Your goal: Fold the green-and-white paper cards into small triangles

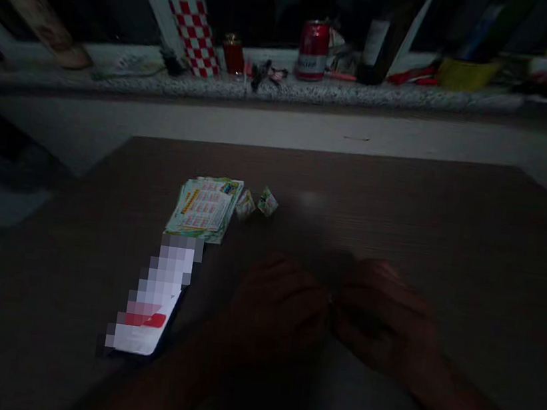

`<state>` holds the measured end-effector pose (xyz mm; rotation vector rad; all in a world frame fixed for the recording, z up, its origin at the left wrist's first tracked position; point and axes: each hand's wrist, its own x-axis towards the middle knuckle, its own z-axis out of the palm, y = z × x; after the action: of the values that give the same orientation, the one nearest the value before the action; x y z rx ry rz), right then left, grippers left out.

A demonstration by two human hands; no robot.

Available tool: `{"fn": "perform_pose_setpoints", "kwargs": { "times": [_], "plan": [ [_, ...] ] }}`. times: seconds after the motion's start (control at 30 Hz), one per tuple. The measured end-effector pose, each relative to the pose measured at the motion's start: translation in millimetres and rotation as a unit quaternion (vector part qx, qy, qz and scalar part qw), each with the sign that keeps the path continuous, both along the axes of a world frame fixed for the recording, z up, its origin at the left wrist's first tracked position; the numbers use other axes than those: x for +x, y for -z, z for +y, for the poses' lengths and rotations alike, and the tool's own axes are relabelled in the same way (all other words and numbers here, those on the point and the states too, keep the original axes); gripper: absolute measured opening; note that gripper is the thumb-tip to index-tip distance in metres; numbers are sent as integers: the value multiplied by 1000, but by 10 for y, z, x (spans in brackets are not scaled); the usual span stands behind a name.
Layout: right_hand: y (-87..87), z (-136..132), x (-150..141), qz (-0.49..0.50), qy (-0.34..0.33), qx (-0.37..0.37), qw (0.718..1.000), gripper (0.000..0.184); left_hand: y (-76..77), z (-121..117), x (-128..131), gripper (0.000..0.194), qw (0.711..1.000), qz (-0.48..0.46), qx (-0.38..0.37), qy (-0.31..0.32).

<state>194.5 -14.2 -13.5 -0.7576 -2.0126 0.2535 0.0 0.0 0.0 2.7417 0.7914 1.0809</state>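
My left hand (280,303) and my right hand (385,314) meet over the wooden table, in deep shadow. The fingers of both are curled in, fingertips close together. A small pale speck shows between them, but what they hold is too dark and hidden to name. Beyond my left hand lie two small folded pieces of printed paper (268,202), side by side. Left of these sits a stack of printed calendar sheets (205,206). A lit phone (159,304) lies to the left of my left forearm, part of its screen blurred out.
Behind the table (453,222) runs a speckled stone windowsill (268,90). On it stand a red can (312,50), a red-and-white checkered bottle (195,36), a small red jar (233,54), a dark bottle (377,47) and a yellow container (467,74).
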Motion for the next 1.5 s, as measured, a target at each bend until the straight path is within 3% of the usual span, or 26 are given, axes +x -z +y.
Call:
{"fn": "perform_pose_setpoints", "kwargs": {
  "times": [0.17,0.5,0.7,0.83,0.97,1.03,1.5],
  "plan": [
    [-11,53,-78,14,41,-19,999,17,9,-5,3,3,999,-14,32,13],
    [35,128,45,-7,82,-79,993,13,45,10,-94,8,998,-20,62,14],
    [106,216,208,-2,149,-116,982,11,-10,40,-186,7,999,-20,43,-22],
    [77,194,158,-20,88,-84,992,10,51,81,-174,7,999,-41,19,-19],
    [59,123,25,-36,12,-45,998,25,102,88,-102,3,1000,-23,-20,2],
    [73,107,-3,-34,-24,-31,999,24,100,77,-74,2,999,-12,-38,8],
    [51,88,-1,16,-42,-6,999,27,86,80,-62,4,999,-23,-41,-4]
  ]
}}
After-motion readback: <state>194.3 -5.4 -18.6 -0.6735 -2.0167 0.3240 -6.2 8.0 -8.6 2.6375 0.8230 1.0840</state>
